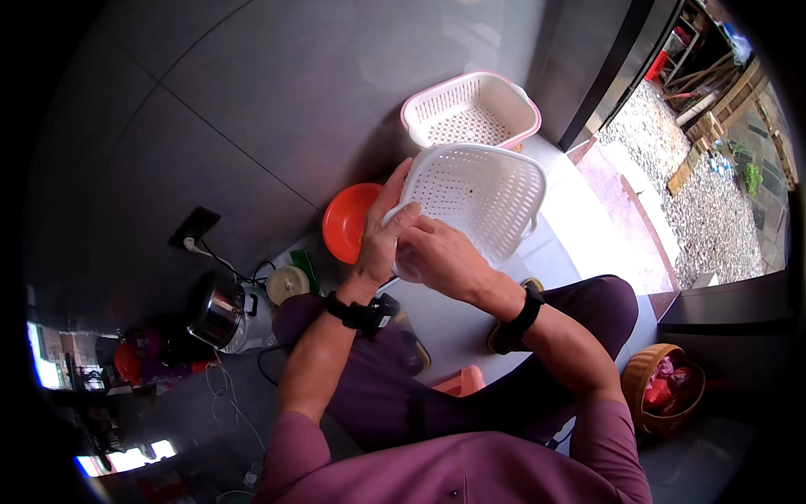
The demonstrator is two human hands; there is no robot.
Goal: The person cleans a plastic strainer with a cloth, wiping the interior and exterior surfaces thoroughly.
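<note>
A white perforated plastic colander basket (472,183) is tilted in front of me, its inside facing up toward me. My left hand (381,242) grips its left side, with the fingers along the outside and the thumb over the rim. My right hand (444,255) lies across the near left corner of the basket, close to my left thumb. Its fingers are curled, and their tips are hidden, so whether they pinch the rim or something small cannot be made out. A small dark speck shows on the basket's inner wall.
Beyond stands a pink-rimmed white basket (463,126), with an orange plastic basin (343,220) to the left. A steel pot (217,315) and cords sit near the wall socket (195,227). At right are an open doorway to gravel (718,214) and a wooden bucket (636,390) holding red plastic bags.
</note>
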